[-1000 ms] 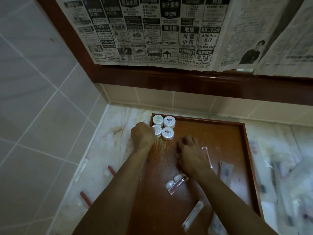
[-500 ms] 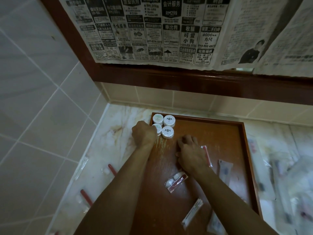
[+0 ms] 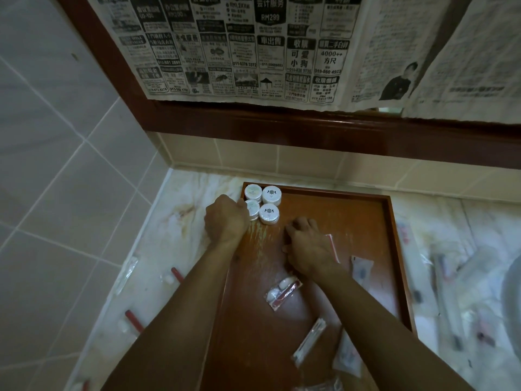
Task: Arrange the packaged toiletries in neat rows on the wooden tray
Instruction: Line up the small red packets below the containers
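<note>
the wooden tray [image 3: 366,221] lies on a pale marble counter [image 3: 180,210] in a tiled corner, and four round white soap pucks sit in a tight two-by-two block in its far left corner: the back pair [image 3: 262,193] against the far rim and the front right puck [image 3: 269,213] just ahead of them. the left hand [image 3: 225,218] is curled into a loose fist at the tray's left edge, knuckles up, its fingers touching the front left puck [image 3: 251,208]; whether it pinches the puck or only nudges it cannot be told from here. the right hand [image 3: 307,246] rests on the tray floor with fingers bent under, lying over a thin red-and-white packet [image 3: 332,246]; whether it grips it cannot be told. the step in hand looks like squaring up the puck block. to do it well, push the front left puck gently toward the rim and its neighbour until all four touch evenly, without knocking the front right one out of line. loose sachets remain: one with white pieces and a red stick [image 3: 282,290] mid-tray, a long slim packet [image 3: 310,342] nearer, a clear sachet [image 3: 362,270] to the right. more packets [image 3: 445,280] lie off the tray on the counter. the rows are barely begun.
</note>
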